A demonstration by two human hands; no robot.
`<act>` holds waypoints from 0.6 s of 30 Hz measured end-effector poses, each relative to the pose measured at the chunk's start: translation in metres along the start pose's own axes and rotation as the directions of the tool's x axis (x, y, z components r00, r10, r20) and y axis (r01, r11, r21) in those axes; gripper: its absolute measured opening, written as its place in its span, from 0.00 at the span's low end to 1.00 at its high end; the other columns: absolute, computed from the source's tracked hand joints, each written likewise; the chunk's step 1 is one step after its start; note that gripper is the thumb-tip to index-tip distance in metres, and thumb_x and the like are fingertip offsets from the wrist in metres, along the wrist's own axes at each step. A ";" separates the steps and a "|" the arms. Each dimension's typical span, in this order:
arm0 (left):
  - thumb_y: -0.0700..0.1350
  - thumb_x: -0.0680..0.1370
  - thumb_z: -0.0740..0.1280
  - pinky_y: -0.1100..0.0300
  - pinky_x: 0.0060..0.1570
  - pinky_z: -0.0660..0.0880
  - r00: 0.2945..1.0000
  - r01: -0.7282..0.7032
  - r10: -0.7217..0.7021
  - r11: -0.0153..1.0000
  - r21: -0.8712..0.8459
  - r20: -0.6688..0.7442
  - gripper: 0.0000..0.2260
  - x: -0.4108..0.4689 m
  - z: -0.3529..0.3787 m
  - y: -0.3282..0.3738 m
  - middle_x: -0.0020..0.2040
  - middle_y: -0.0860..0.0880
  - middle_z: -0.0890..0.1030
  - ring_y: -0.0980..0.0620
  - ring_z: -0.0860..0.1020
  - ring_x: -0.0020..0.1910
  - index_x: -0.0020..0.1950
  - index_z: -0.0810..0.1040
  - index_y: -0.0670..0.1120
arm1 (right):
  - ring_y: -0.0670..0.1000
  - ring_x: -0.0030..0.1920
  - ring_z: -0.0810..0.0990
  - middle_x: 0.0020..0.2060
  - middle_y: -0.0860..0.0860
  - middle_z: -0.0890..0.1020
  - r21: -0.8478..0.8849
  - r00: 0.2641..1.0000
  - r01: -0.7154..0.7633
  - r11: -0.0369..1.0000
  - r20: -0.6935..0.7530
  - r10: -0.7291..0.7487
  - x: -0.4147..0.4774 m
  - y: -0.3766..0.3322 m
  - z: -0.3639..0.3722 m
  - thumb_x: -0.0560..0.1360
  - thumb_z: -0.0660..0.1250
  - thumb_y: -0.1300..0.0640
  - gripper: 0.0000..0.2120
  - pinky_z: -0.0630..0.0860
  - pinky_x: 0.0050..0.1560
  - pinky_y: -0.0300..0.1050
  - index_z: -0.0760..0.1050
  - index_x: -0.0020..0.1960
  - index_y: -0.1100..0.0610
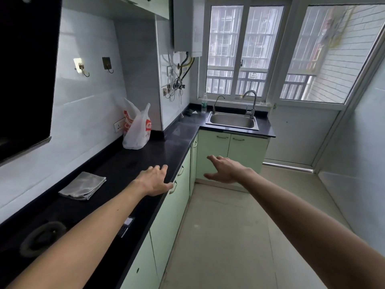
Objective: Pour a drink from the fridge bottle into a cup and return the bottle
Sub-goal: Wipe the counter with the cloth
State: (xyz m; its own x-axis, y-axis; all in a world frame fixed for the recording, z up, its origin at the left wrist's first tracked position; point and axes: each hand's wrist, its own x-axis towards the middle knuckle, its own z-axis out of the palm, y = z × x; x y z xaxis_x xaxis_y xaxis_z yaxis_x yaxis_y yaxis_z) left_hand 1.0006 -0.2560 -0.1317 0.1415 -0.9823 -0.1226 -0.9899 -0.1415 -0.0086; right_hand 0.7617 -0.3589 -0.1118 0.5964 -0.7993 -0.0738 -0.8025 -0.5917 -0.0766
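Bottle point(204, 103) beside sink point(233, 121); black counter point(145, 155), pale green cabinets point(212, 151)

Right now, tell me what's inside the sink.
The sink basin looks bare: only steel shows. Its near wall hides the front floor, and the drain isn't discernible. Both taps stand behind it.

A narrow kitchen has pale tiled walls point(87, 97) and a light tiled floor point(225, 226), with a black L-shaped countertop point(158, 147) over mint-green cabinets point(210, 155). A steel sink point(232, 121) sits under barred windows point(245, 51) that let in soft daylight. A white water heater point(187, 24) hangs beside them.
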 end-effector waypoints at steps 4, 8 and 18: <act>0.61 0.78 0.59 0.46 0.64 0.72 0.999 0.040 -0.040 0.999 0.012 0.005 0.34 0.043 -0.009 0.011 0.71 0.42 0.69 0.43 0.69 0.70 0.79 0.55 0.45 | 0.60 0.64 0.74 0.67 0.58 0.72 -0.002 0.999 0.029 1.000 0.021 -0.029 0.043 0.032 -0.007 0.77 0.61 0.35 0.38 0.76 0.58 0.57 0.52 0.78 0.52; 0.60 0.79 0.60 0.46 0.64 0.72 0.998 0.069 -0.069 0.998 0.012 0.002 0.34 0.079 -0.016 0.023 0.71 0.42 0.69 0.42 0.69 0.69 0.79 0.56 0.45 | 0.60 0.65 0.73 0.67 0.58 0.72 0.022 0.998 0.063 0.998 0.026 -0.063 0.076 0.058 -0.007 0.77 0.61 0.36 0.37 0.75 0.58 0.55 0.53 0.78 0.52; 0.59 0.78 0.61 0.46 0.63 0.71 0.996 0.085 -0.084 0.996 -0.041 0.006 0.34 0.149 -0.020 0.037 0.71 0.43 0.70 0.43 0.69 0.69 0.79 0.55 0.45 | 0.59 0.67 0.71 0.70 0.57 0.70 0.092 0.998 0.050 0.994 0.031 -0.053 0.128 0.117 -0.006 0.77 0.60 0.36 0.38 0.73 0.63 0.57 0.52 0.79 0.52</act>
State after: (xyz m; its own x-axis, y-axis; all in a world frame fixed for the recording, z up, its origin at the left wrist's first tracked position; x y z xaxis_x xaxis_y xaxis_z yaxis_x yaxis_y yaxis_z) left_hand 0.9855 -0.4097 -0.1307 0.2244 -0.9662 -0.1271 -0.9732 -0.2290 0.0222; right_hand 0.7439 -0.5316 -0.1244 0.6385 -0.7631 -0.1002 -0.7666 -0.6188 -0.1715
